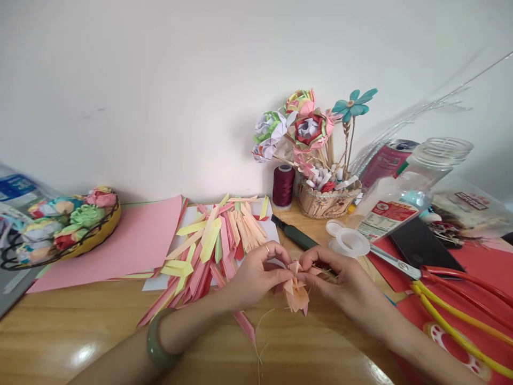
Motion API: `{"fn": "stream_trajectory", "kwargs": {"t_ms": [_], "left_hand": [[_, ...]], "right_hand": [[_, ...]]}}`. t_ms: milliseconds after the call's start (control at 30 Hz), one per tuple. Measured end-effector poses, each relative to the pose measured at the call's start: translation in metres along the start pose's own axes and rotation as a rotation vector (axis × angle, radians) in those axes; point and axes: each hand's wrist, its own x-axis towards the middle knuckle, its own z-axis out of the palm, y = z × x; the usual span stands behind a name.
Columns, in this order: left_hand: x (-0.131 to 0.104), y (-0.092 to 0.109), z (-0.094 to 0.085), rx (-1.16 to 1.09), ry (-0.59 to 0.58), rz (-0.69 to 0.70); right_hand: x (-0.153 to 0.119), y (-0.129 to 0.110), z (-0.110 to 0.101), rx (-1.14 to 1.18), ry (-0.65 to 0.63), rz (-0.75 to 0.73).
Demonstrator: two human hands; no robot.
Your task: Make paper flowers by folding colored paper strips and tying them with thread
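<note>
In the head view, a peach folded-paper piece (297,295) hangs between both hands above the wooden table (216,350). My left hand (262,274) pinches its upper left side between thumb and fingers. On the other side, my right hand (331,272) is closed on the same piece, with thumb and forefinger at its top. Thin pale strands (260,342) trail onto the table below. Left of my hands lies a heap of folded paper strips (208,240) in pink, yellow, peach and red.
Pink sheets (120,240) and a basket of paper flowers (113,227) lie left. Behind my hands are a thread spool (283,187), green-handled tool (298,235) and flower-filled holder (328,202). Scissors (401,266), a clear jar (401,192) and red sheets (481,267) occupy the right.
</note>
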Motion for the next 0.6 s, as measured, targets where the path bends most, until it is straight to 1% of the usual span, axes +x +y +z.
{"fn": "stream_trajectory", "kwargs": {"t_ms": [133,233,300,433,600], "left_hand": [[0.0004,-0.0003,-0.0012,0.004,0.007,-0.043],[0.0011,-0.0001,-0.0011,0.008,0.0,-0.061],[0.0017,0.0005,-0.0009,-0.008,-0.005,-0.095],[0.0023,0.0016,-0.0029,-0.076,-0.037,-0.198],[0.0042,0.0009,-0.0085,-0.059,-0.12,-0.186]], "right_hand": [[0.0056,0.0022,-0.0017,0.096,-0.071,0.1],[0.0086,0.0023,-0.0043,0.109,-0.138,0.165],[0.0086,0.0013,-0.0057,0.108,-0.158,0.189],[0.0068,-0.0005,-0.0059,0.153,-0.154,0.201],[0.008,0.0044,-0.0039,0.189,-0.146,0.172]]}}
